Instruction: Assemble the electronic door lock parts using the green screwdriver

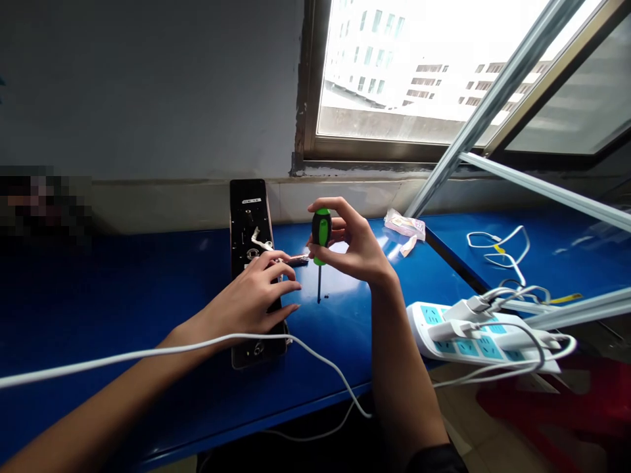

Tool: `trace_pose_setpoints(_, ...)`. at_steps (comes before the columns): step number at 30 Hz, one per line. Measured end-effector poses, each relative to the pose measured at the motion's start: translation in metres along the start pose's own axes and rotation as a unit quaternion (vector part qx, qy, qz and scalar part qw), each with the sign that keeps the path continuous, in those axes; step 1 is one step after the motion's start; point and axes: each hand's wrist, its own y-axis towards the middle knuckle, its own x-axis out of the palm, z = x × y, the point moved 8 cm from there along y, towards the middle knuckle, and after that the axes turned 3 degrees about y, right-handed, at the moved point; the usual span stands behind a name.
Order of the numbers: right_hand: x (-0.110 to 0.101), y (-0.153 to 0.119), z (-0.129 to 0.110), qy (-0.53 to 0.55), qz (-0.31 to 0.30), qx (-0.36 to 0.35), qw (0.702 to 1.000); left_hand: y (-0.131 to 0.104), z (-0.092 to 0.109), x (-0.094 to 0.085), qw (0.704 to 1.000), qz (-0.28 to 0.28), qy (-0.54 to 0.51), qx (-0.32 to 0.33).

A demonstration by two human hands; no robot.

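Observation:
My right hand [352, 246] is closed round the green and black handle of a screwdriver [322, 235]. The screwdriver is upright, its dark shaft pointing down at the blue table beside a few tiny dark pieces [326, 296], which look like screws. My left hand [261, 292] lies over a long black panel [246, 213] with small parts and a white strip on it; its fingers are spread. A small metallic object [298, 260] lies between the panel and the screwdriver, partly behind my left fingers.
A white cable [148, 353] crosses over my left forearm. At the right, a white power strip [419, 322] holds several plugs and cables. Plastic packaging [405, 225] lies near the wall. Metal frame bars [463, 141] slant across the window side. A red object [582, 401] is below at right.

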Motion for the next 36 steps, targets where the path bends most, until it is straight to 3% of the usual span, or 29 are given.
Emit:
trace_pose_setpoints(6,0.008,0.001,0.006,-0.059,-0.029,0.014,0.998,-0.004,0.000,0.001,1.000,-0.002,-0.009,-0.017)
trace_pose_setpoints(19,0.006,0.001,0.009,-0.056,-0.019,0.016,0.998,-0.003,0.002,0.005,1.000,-0.006,-0.007,-0.025)
trace_pose_setpoints(28,0.000,0.001,-0.011,0.102,0.081,-0.041,0.991,-0.030,-0.006,-0.016,0.997,0.059,-0.048,-0.033)
trace_pose_setpoints(36,0.010,0.003,-0.019,0.092,0.131,-0.070,0.985,-0.049,-0.007,-0.028,0.980,0.182,-0.066,-0.043)
